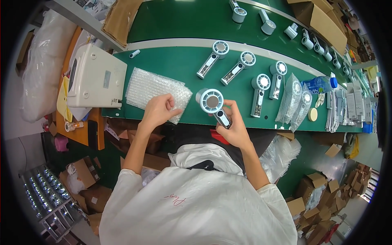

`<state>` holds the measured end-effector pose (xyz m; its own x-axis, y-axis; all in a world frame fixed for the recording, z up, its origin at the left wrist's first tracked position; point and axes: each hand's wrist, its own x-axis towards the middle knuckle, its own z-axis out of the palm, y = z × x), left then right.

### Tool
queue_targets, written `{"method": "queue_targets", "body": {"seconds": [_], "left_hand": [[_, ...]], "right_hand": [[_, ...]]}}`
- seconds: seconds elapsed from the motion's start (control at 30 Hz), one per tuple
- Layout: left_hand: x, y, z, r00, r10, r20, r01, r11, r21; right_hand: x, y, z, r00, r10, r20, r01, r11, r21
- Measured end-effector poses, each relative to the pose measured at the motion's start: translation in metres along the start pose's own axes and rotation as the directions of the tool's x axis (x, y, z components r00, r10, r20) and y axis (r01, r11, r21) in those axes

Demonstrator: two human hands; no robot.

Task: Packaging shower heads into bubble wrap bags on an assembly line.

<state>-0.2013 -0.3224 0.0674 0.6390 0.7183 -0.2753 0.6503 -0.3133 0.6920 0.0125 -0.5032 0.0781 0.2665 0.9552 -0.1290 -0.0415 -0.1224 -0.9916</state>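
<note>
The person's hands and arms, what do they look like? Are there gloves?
The left hand and right hand are bare, with no gloves. Both forearms are bare too, with no watch showing. The sleeves are short, loose and white.

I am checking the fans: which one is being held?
The fan in the right hand; the other fans near it lie on the green table, not held.

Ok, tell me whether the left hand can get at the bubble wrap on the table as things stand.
Likely yes: the left hand is at the near edge of the bubble wrap, nothing else covers it, and the right hand holds the handheld fan off to the side.
</note>
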Motion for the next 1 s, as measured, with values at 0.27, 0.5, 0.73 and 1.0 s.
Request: {"method": "queue_targets", "body": {"seconds": [0.27,0.5,0.73,1.0], "left_hand": [[-0.001,0.005,0.005,0.964,0.244,-0.105,-0.206,0.936,0.284],[0.007,-0.006,0.012,0.91,0.378,-0.168,-0.341,0.916,0.212],[0.007,-0.037,0.011,0.987,0.01,-0.162,-0.101,0.819,-0.565],[0.01,-0.044,0.006,0.983,-0.138,-0.121,-0.046,0.452,-0.891]], "right_hand": [[-0.006,0.008,-0.006,0.984,0.179,-0.021,-0.169,0.954,0.246],[0.015,0.04,0.014,0.994,-0.101,-0.045,0.106,0.985,0.133],[0.031,0.045,0.047,0.94,-0.341,0.027,0.335,0.903,-0.269],[0.04,0.046,0.059,0.888,-0.452,0.091,0.423,0.72,-0.55]]}}
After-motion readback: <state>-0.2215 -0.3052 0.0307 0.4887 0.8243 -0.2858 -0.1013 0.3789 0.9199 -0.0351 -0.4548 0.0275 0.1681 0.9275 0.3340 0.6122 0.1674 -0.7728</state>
